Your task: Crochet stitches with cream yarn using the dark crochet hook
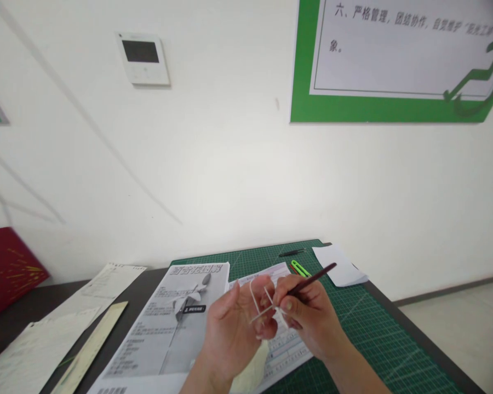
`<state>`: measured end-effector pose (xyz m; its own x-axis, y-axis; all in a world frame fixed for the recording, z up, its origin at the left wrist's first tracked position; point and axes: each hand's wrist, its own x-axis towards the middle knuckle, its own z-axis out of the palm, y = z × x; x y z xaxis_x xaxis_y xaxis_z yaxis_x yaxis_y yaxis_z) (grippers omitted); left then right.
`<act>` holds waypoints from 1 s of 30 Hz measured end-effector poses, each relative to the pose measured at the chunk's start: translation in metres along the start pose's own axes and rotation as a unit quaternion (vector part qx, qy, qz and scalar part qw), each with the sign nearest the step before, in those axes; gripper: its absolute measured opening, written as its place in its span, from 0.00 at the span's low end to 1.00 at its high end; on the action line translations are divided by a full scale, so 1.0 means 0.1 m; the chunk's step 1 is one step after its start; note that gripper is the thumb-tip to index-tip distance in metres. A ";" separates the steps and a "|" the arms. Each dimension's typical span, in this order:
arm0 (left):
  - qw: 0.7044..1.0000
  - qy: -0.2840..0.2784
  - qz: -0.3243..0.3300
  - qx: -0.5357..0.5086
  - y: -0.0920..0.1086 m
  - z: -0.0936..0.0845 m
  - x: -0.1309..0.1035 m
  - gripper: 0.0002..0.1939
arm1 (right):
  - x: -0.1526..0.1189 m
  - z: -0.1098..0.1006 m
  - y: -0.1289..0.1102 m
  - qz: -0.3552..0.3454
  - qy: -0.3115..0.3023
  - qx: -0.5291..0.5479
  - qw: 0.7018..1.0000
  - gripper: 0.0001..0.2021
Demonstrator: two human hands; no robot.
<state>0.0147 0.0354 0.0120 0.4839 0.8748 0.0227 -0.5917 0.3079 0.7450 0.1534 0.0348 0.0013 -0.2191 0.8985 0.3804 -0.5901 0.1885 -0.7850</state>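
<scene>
My right hand is closed in a pinch on a slim dark brown stick, which points up to the right. Its kind is not clear. Facing it, my left hand has its palm up and fingers curled. Thin white strands cross the left fingers and run to the right fingertips, where the two hands nearly meet. A pale, cream-coloured piece shows below the left hand, partly hidden. Under both hands lie a printed sheet with a flower picture and another written sheet.
A green cutting mat covers the right of the dark table. On it are a black pen-like tool, a bright green cutter and white paper. Leftward lie a ruler, paper sheets and a red board. A wall stands behind.
</scene>
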 end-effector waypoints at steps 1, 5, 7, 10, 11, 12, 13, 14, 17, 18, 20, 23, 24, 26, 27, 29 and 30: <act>1.000 -0.004 -0.002 0.004 -0.02 0.00 0.00 0.22 | -0.01 0.01 0.00 -0.010 0.007 -0.004 1.000 0.06; 0.998 -0.008 0.006 0.060 -0.04 -0.01 -0.05 0.30 | -0.06 0.04 0.00 -0.032 0.006 -0.045 0.998 0.03; 0.996 0.009 0.028 0.082 -0.06 -0.01 -0.07 0.24 | -0.08 0.04 -0.01 -0.050 0.000 -0.104 0.993 0.04; 0.994 0.014 0.044 0.096 -0.09 -0.01 -0.09 0.21 | -0.10 0.03 -0.01 -0.076 -0.020 -0.180 0.980 0.04; 0.994 0.011 0.044 0.096 -0.09 -0.01 -0.09 0.22 | -0.11 0.02 -0.02 -0.086 -0.033 -0.200 0.975 0.05; 0.995 0.010 0.044 0.093 -0.10 -0.01 -0.09 0.23 | -0.12 0.01 -0.02 -0.097 -0.046 -0.223 0.969 0.05; 0.995 0.009 0.044 0.089 -0.10 -0.01 -0.09 0.23 | -0.12 0.00 -0.03 -0.112 -0.061 -0.253 0.959 0.06; 0.996 0.008 0.043 0.083 -0.09 -0.01 -0.10 0.24 | -0.13 0.00 -0.04 -0.131 -0.075 -0.289 0.945 0.08; 0.997 0.009 0.037 0.074 -0.08 -0.02 -0.12 0.25 | -0.15 -0.01 -0.06 -0.187 -0.095 -0.378 0.902 0.12; 0.996 0.014 0.038 0.074 -0.08 -0.03 -0.12 0.25 | -0.15 -0.01 -0.06 -0.199 -0.091 -0.392 0.894 0.13; 0.996 0.023 0.043 0.078 -0.08 -0.03 -0.13 0.24 | -0.16 -0.01 -0.04 -0.199 -0.079 -0.392 0.895 0.13; 0.996 0.017 0.045 0.075 -0.09 -0.05 -0.13 0.24 | -0.17 0.01 -0.02 -0.171 -0.078 -0.364 0.912 0.12; 0.996 0.011 0.045 0.073 -0.10 -0.05 -0.13 0.24 | -0.18 0.01 -0.01 -0.167 -0.081 -0.361 0.914 0.13; 0.997 0.001 0.042 0.069 -0.10 -0.06 -0.13 0.24 | -0.17 0.02 0.00 -0.171 -0.086 -0.365 0.911 0.15; 0.997 -0.002 0.041 0.066 -0.10 -0.07 -0.13 0.24 | -0.17 0.02 0.00 -0.175 -0.088 -0.368 0.909 0.16; 0.997 -0.002 0.042 0.058 -0.09 -0.08 -0.13 0.25 | -0.16 0.02 0.00 -0.179 -0.089 -0.363 0.910 0.18; 0.998 0.000 0.043 0.052 -0.09 -0.08 -0.13 0.25 | -0.15 0.01 -0.01 -0.179 -0.089 -0.357 0.913 0.18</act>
<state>0.0088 0.0241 -0.0004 0.4340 0.8966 0.0886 -0.5612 0.1920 0.8051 0.1560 0.0207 -0.0031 -0.2711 0.6621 0.6987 -0.0064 0.7246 -0.6891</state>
